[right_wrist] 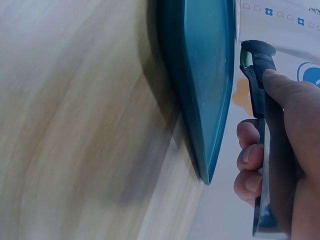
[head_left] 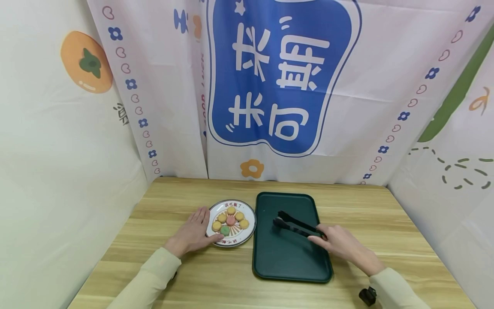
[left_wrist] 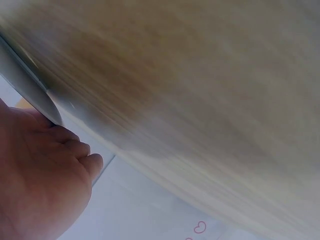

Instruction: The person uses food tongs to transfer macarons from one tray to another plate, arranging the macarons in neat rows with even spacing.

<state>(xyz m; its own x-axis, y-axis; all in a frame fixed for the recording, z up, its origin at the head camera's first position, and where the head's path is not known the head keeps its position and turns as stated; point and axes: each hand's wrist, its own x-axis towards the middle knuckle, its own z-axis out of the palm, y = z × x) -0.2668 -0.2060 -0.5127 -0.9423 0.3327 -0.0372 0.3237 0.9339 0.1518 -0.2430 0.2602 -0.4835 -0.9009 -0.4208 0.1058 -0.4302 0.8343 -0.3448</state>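
At the left rim of a round white plate (head_left: pixel 248 229) rests my left hand (head_left: pixel 194 231), its fingers straight along the edge and the thumb reaching over the near rim. Several yellow macarons lie on this plate, along with a pink macaron (head_left: pixel 230 220) and a green macaron (head_left: pixel 224 231) close to the thumb. My right hand (head_left: pixel 339 242) grips black tongs (head_left: pixel 299 226) by the handles, above a dark green tray (head_left: pixel 289 262). In the right wrist view, a small pale green piece (right_wrist: pixel 247 59) shows between the tong tips, mostly hidden by them.
Plate and tray stand side by side on a wood-grain table (head_left: pixel 185 193). Printed cloth (head_left: pixel 173 107) hangs behind the table and along both sides. A small black device (head_left: pixel 368 296) sits at the right wrist.
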